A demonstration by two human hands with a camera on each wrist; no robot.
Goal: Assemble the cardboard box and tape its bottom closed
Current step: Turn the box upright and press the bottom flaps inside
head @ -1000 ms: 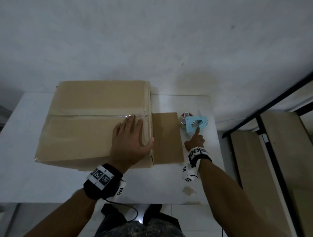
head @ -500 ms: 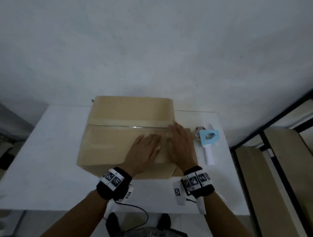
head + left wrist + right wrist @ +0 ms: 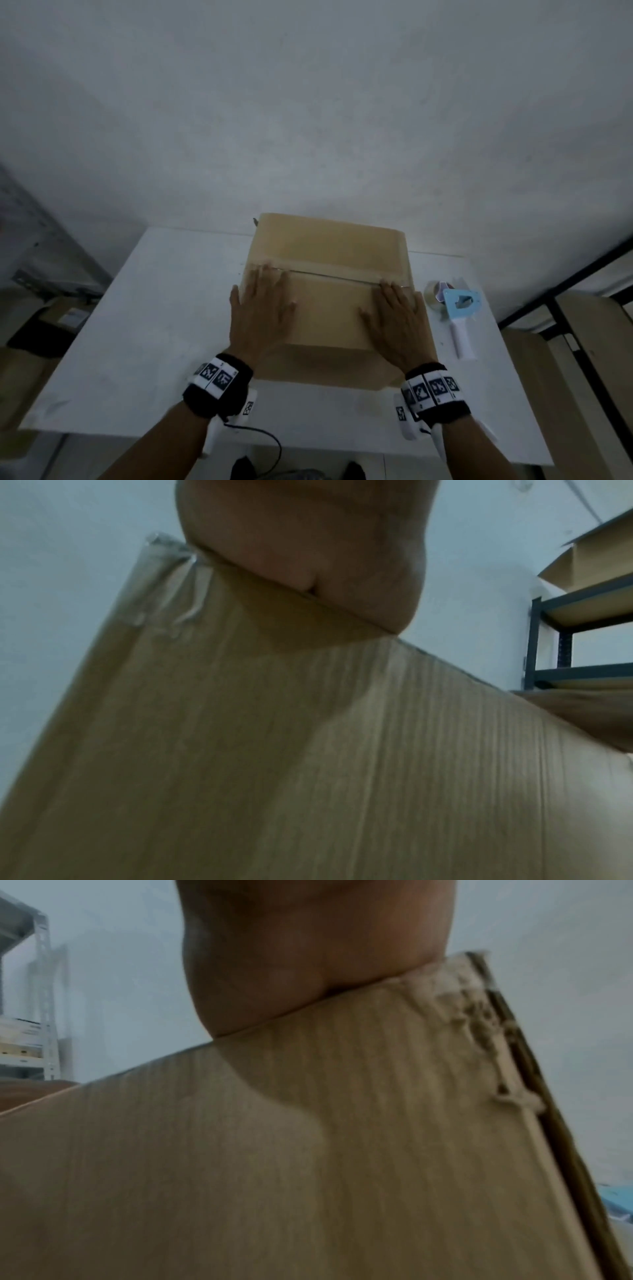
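A brown cardboard box [image 3: 329,246] stands on the white table [image 3: 147,308] with its flaps folded shut and a strip of clear tape [image 3: 329,275] along the middle seam. My left hand [image 3: 262,308] lies flat on the near flap at the box's left end, fingers straight and reaching the tape. My right hand [image 3: 394,315] lies flat on the same flap at the right end. In the left wrist view the palm [image 3: 301,547] presses the box [image 3: 274,750] beside crinkled tape [image 3: 171,582]. The right wrist view shows the palm [image 3: 308,955] on the box [image 3: 274,1150] near a torn edge.
A blue tape dispenser [image 3: 460,308] with a white handle and a roll of clear tape lies on the table right of the box. A dark metal shelf [image 3: 582,308] holding flat cardboard stands at the right. More boxes [image 3: 41,325] sit low at the left.
My right hand left the tape dispenser and came onto the box. Both hands then slid apart along the near flap, the left to the left end, the right to the right end.
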